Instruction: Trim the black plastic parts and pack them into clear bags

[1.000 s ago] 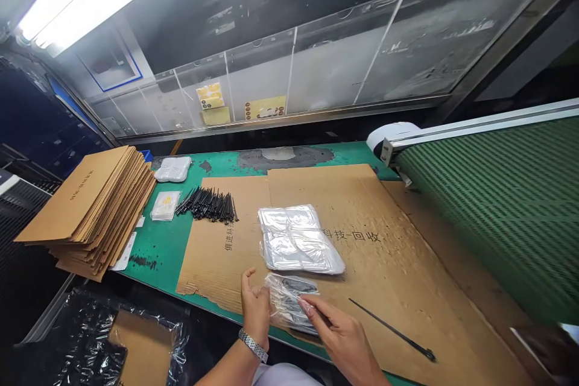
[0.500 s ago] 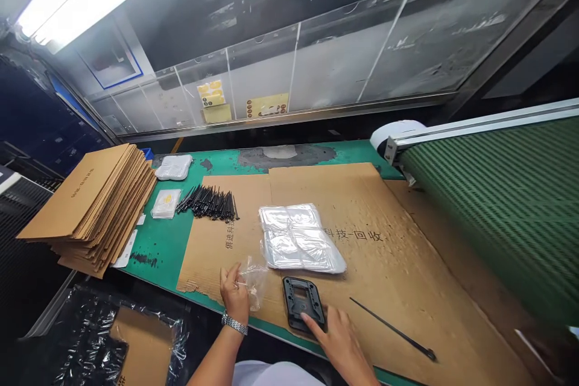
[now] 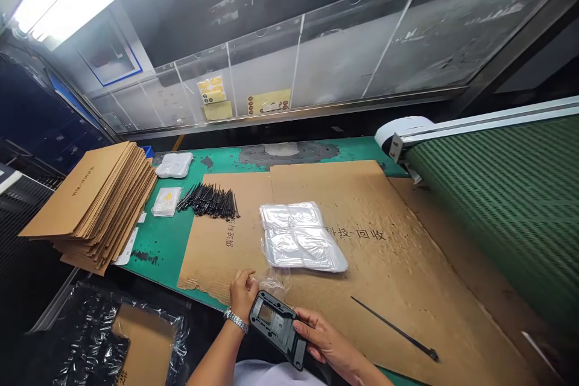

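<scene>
My right hand grips a black plastic frame-like part with a rectangular window, tilted and lifted at the table's front edge. Just behind it my left hand, wearing a metal watch band, is closed on a clear plastic bag; the black part covers some of that hand and bag. Beyond the bag lies a stack of clear plastic bags on the cardboard sheet. A single black rod with a thicker end rests to the right of my right hand.
At the left stands a tall stack of flat cardboard. Several black rods lie in a pile, beside two small white packs. A green conveyor belt rises at the right. Below left is a plastic-lined box.
My right hand has picked the black part up off the cardboard and brought it left, in front of my left hand. The left hand and bag have shifted slightly right.
</scene>
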`<state>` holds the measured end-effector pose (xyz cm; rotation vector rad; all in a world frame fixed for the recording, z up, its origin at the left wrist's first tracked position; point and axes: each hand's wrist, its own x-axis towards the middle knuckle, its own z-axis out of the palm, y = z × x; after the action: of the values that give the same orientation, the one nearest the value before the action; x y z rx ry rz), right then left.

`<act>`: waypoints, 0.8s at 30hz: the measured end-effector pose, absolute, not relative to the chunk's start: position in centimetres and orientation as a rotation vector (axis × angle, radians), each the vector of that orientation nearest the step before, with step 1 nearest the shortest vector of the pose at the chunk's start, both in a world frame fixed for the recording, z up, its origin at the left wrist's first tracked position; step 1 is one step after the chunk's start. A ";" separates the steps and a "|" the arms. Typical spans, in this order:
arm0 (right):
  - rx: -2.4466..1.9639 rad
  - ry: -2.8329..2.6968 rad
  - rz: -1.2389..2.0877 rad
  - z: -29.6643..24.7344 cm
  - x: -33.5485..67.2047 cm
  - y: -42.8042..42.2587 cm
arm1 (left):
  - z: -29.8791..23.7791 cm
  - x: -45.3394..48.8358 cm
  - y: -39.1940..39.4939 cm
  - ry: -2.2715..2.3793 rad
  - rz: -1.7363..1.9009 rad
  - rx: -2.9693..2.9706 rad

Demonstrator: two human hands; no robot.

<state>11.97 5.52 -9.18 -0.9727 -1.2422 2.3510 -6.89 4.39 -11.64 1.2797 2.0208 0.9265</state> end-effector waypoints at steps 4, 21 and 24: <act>-1.156 -1.088 2.249 -10.8 11.5 5.8 | -10.5 -7.4 3.6 1.855 0.852 1.399; -1.321 -1.278 1.693 -13.4 10.1 5.9 | -8.7 -3.6 3.6 2.135 0.418 1.903; -1.314 -1.259 1.619 -12.8 10.4 6.5 | -8.0 -3.6 3.4 2.033 0.514 1.950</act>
<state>10.38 6.55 -12.85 -1.3145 -1.2588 1.6190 -3.62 3.36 -8.03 1.9503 2.0329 0.5142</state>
